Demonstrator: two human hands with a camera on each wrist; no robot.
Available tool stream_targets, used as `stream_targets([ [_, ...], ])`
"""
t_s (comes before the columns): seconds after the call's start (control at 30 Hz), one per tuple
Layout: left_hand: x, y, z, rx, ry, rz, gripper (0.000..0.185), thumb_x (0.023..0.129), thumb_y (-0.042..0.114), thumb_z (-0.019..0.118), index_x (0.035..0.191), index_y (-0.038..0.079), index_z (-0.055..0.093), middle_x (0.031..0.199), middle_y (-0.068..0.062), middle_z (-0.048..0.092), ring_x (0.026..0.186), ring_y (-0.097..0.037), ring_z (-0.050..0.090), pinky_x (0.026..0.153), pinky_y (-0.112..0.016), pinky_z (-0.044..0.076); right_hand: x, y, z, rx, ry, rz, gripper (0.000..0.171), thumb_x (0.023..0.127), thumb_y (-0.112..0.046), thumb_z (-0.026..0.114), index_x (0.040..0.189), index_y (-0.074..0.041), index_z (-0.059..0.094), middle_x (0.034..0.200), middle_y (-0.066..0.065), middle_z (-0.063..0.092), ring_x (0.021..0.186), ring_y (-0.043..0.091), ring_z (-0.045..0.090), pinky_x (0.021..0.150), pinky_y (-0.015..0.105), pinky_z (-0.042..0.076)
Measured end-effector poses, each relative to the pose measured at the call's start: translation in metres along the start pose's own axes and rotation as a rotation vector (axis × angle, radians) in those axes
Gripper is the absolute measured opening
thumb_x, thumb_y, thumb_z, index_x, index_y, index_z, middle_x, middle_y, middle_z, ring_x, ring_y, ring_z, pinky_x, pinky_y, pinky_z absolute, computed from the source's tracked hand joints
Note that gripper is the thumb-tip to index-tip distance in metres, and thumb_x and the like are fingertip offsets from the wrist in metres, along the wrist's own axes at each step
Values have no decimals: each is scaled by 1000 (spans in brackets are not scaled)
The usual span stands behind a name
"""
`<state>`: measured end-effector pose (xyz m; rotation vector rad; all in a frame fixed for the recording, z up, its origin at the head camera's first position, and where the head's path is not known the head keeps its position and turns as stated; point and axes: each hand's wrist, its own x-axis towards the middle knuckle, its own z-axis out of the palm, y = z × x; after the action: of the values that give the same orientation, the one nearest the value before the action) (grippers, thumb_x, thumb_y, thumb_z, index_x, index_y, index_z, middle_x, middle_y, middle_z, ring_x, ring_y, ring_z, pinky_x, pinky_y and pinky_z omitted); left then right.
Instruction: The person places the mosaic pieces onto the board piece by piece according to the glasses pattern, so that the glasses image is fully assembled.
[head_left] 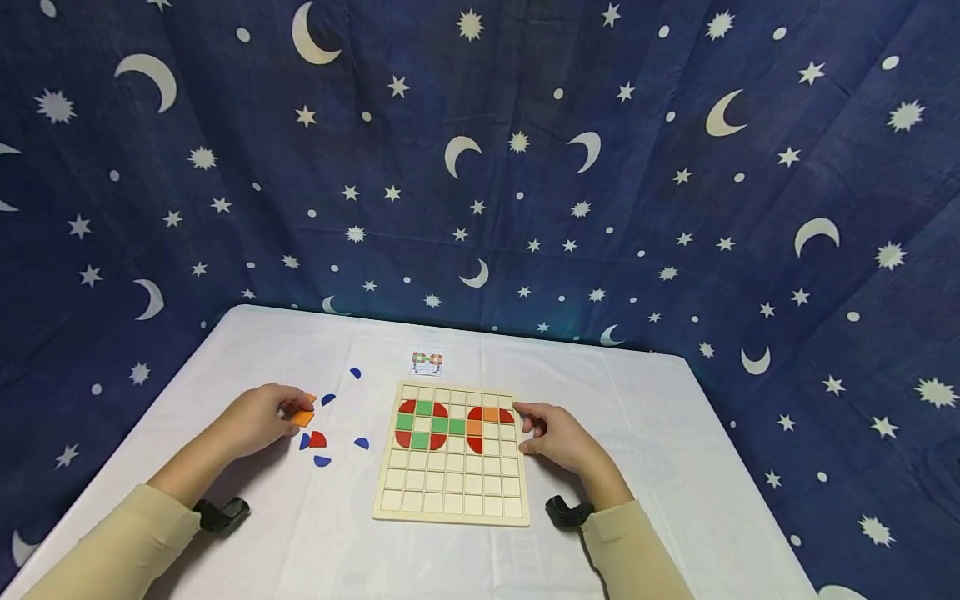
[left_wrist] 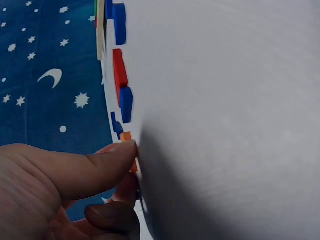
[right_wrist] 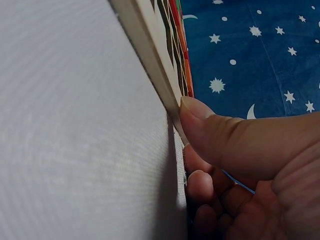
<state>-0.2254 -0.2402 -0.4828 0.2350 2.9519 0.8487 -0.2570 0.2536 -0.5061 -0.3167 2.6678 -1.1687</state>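
Left hand (head_left: pixel 258 419) is pinching an orange tile (head_left: pixel 303 417) left of centre; right hand (head_left: pixel 557 435) is lying relaxed, thumb touching the wooden board (head_left: pixel 452 504) edge.

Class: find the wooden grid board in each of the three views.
Head: wooden grid board lies centre, on the white table.
Left wrist: only its edge shows, top left.
Right wrist: its side edge runs from the top to the thumb.
Shared landmark: starry blue cloth.

Navy star-and-moon backdrop (head_left: pixel 525 167), white tablecloth (head_left: pixel 660 450)
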Motion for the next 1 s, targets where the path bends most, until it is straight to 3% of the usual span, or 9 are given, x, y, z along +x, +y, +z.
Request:
stream_targets([
  [0.13, -1, -1, 0, -15, -16, 6, 27, 80, -3, 82, 103, 10, 78, 105, -13, 73, 101, -34, 63, 98, -61, 51, 0, -1, 0, 0, 6, 1, 72, 79, 5, 88, 147, -4, 64, 93, 1, 61, 85, 17, 52, 74, 25, 43],
  [0.33, 0, -1, 2, -18, -55, 14, 21, 84, 2, 84, 100, 11, 73, 94, -4, 64, 92, -24, 58, 86, -43, 49, 0, -2, 1, -4, 21, 15, 72, 79, 5, 88, 146, -5, 65, 92, 1, 61, 85, 17, 52, 74, 26, 43],
  [0.6, 1, 2, 4, -19, -43, 45, 15, 89, 10, 82, 98, 12, 70, 87, -2, 59, 83, -18, 53, 73, -32, 43, -1, -3, 2, -11, 27, 22, 72, 79, 5, 88, 146, -5, 65, 93, 1, 61, 84, 17, 52, 74, 26, 43],
  [0.77, 5, 11, 5, -8, -32, 48, 14, 90, 15, 83, 99, 13, 72, 86, -2, 58, 79, -18, 51, 66, -30, 42, -1, -2, 2, -17, 28, 18, 72, 80, 5, 88, 147, -6, 65, 93, 1, 61, 84, 17, 52, 74, 26, 43],
  [1.0, 10, 34, 9, -26, -43, 64, 18, 90, 15, 84, 103, 15, 72, 93, -2, 66, 81, -19, 55, 67, -31, 48, -1, -3, 2, -16, 28, 18, 71, 80, 5, 88, 146, -6, 65, 93, 2, 61, 85, 17, 52, 74, 26, 42],
])
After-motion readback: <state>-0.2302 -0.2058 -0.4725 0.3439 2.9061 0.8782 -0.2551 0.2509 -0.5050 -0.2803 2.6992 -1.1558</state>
